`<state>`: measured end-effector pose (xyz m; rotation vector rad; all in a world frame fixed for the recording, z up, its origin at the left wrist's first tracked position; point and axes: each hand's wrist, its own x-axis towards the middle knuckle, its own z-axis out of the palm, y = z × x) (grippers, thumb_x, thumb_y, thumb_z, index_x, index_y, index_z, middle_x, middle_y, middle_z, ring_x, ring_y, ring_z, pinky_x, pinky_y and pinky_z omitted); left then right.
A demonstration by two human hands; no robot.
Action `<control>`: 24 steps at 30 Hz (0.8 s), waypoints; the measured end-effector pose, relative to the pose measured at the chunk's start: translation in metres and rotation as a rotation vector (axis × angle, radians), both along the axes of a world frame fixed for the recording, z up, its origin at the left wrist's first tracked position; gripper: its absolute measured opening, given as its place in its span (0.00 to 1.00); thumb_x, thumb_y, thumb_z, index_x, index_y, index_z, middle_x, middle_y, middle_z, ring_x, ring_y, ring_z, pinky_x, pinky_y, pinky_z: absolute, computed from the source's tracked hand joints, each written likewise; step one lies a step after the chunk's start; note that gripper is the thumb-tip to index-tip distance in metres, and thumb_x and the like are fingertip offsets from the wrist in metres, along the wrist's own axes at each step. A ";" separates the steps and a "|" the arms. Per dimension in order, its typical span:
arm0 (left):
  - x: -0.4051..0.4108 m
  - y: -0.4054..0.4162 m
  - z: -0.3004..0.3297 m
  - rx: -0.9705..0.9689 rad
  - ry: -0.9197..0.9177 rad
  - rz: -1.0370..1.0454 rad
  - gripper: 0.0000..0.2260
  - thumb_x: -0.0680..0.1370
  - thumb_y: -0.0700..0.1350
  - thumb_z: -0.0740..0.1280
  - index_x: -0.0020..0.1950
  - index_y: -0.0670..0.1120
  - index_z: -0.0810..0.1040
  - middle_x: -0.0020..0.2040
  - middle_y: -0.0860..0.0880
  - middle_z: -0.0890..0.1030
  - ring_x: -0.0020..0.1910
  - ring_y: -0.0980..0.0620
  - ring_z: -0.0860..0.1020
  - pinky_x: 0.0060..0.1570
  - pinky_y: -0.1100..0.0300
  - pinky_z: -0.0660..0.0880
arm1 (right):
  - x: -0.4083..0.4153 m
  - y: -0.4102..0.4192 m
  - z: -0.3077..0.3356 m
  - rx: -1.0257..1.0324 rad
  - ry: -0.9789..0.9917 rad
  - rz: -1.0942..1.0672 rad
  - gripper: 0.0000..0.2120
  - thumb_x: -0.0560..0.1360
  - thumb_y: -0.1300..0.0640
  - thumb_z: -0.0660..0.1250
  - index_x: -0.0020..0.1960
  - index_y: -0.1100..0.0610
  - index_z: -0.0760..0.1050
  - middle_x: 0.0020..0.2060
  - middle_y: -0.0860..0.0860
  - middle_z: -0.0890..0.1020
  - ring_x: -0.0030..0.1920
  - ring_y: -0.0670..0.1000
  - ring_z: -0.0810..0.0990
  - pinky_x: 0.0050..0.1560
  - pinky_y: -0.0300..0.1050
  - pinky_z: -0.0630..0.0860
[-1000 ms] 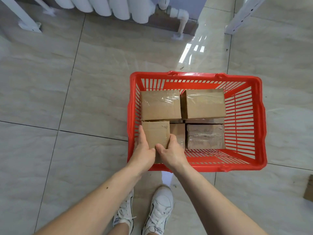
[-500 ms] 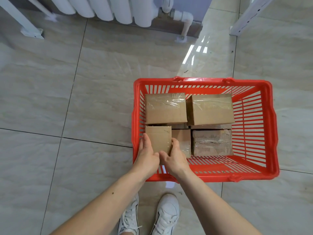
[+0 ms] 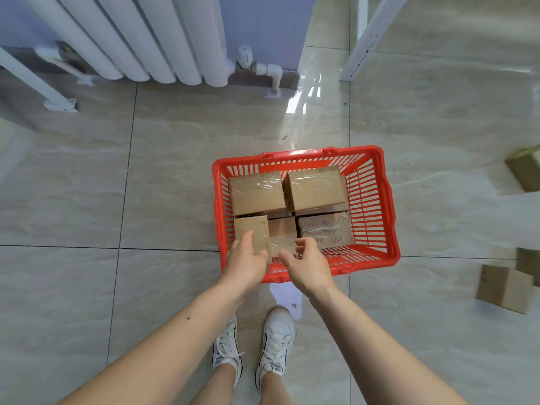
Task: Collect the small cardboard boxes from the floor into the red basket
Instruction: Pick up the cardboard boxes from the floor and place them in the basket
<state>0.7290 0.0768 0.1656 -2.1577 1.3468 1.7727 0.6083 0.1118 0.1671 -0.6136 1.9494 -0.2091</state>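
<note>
The red basket (image 3: 390, 206) stands on the tiled floor in front of my feet, holding several taped cardboard boxes. Two boxes lie along its far side (image 3: 256, 192) (image 3: 316, 187), and a printed one (image 3: 327, 229) sits at the near right. A small box (image 3: 252, 228) stands in the near left corner. My left hand (image 3: 245, 260) hovers over that box's near end with relaxed fingers, thumb across its face. My right hand (image 3: 305, 263) hangs beside it over the near rim, fingers loosely curled, holding nothing.
More small cardboard boxes lie on the floor at the right: one far right (image 3: 524, 171), two nearer (image 3: 504, 292) (image 3: 529, 266). A white radiator (image 3: 152, 39) lines the far wall. White frame legs stand at far left (image 3: 38, 83) and far right (image 3: 365, 39).
Both hands set the small box into the near left corner and let go of it. They have drawn back and apart, the right hand moving right. The view pulled back.
</note>
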 end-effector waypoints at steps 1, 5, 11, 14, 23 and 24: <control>-0.004 -0.001 0.011 -0.004 0.013 -0.005 0.27 0.79 0.42 0.62 0.77 0.48 0.60 0.75 0.45 0.64 0.74 0.46 0.64 0.73 0.49 0.62 | -0.005 0.002 0.012 -0.008 0.006 -0.016 0.25 0.77 0.49 0.67 0.70 0.58 0.68 0.63 0.57 0.78 0.64 0.57 0.76 0.64 0.50 0.71; -0.020 -0.003 0.052 -0.034 0.036 -0.072 0.24 0.78 0.43 0.65 0.74 0.47 0.66 0.71 0.45 0.70 0.67 0.48 0.72 0.66 0.56 0.69 | -0.025 0.013 0.054 -0.044 0.024 -0.133 0.22 0.77 0.50 0.67 0.68 0.57 0.70 0.59 0.54 0.80 0.61 0.55 0.78 0.59 0.48 0.73; -0.058 0.004 0.097 -0.051 0.077 -0.214 0.22 0.77 0.44 0.65 0.72 0.45 0.69 0.60 0.48 0.77 0.59 0.48 0.77 0.58 0.56 0.74 | -0.058 0.045 0.095 -0.115 0.026 -0.341 0.18 0.76 0.52 0.69 0.63 0.57 0.72 0.52 0.50 0.79 0.55 0.52 0.78 0.56 0.46 0.74; -0.081 0.015 0.113 -0.067 0.095 -0.291 0.21 0.77 0.45 0.65 0.71 0.46 0.69 0.59 0.49 0.78 0.58 0.49 0.77 0.55 0.58 0.74 | -0.075 0.066 0.106 -0.140 0.020 -0.452 0.16 0.76 0.52 0.69 0.60 0.56 0.74 0.52 0.50 0.80 0.55 0.52 0.79 0.56 0.48 0.75; -0.168 0.071 0.138 -0.067 0.132 -0.420 0.20 0.79 0.48 0.63 0.71 0.45 0.69 0.54 0.52 0.76 0.52 0.54 0.75 0.48 0.62 0.70 | -0.148 0.139 0.124 -0.168 -0.012 -0.641 0.17 0.77 0.51 0.69 0.62 0.55 0.72 0.55 0.50 0.77 0.57 0.51 0.77 0.62 0.49 0.74; -0.180 0.078 0.140 -0.077 0.131 -0.434 0.20 0.80 0.48 0.63 0.71 0.45 0.70 0.53 0.53 0.75 0.52 0.55 0.75 0.47 0.63 0.70 | -0.159 0.149 0.125 -0.167 -0.015 -0.660 0.18 0.77 0.51 0.69 0.63 0.55 0.72 0.56 0.51 0.77 0.57 0.52 0.77 0.63 0.50 0.74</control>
